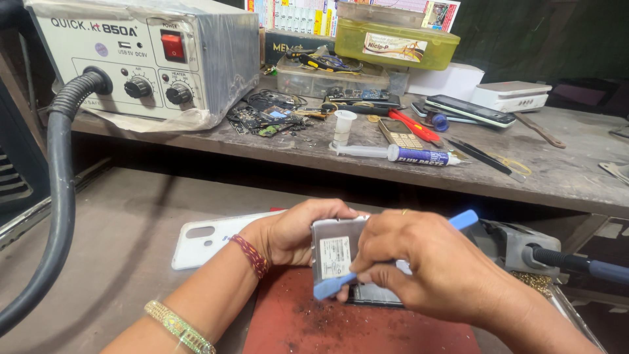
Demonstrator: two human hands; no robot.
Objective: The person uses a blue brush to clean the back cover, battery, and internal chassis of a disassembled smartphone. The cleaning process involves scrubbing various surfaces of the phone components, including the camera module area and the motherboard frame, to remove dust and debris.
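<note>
The left hand [288, 233] closes round the left side of an opened phone [337, 252], steadying it over a red mat [367, 328] on the table [124, 242]. The phone's grey battery, with a white label, faces up. The right hand [419, 262] pinches a blue pry tool [327, 285], its lower tip pressed at the battery's lower edge, its upper end [464, 219] poking out past the knuckles. Both grips are tight: the left wrapped on the phone, the right shut on the tool.

Just left of the phone lies a white back cover [203, 242], partly under the left wrist. A hot-air handle [517, 246] rests just behind the right hand. On the shelf behind sit a rework station [131, 59], a syringe [393, 154], a keypad phone [400, 134] and loose circuit boards [265, 118].

Risks, as I judge them: the tool could slip off the edge and gouge the battery or jab the left thumb, since the fingers sit close to its tip. Too much leverage could bend the battery. The phone is held partly off the mat, so a loosened left grip could let it drop. The grit on the mat could scratch whatever is laid on it.
</note>
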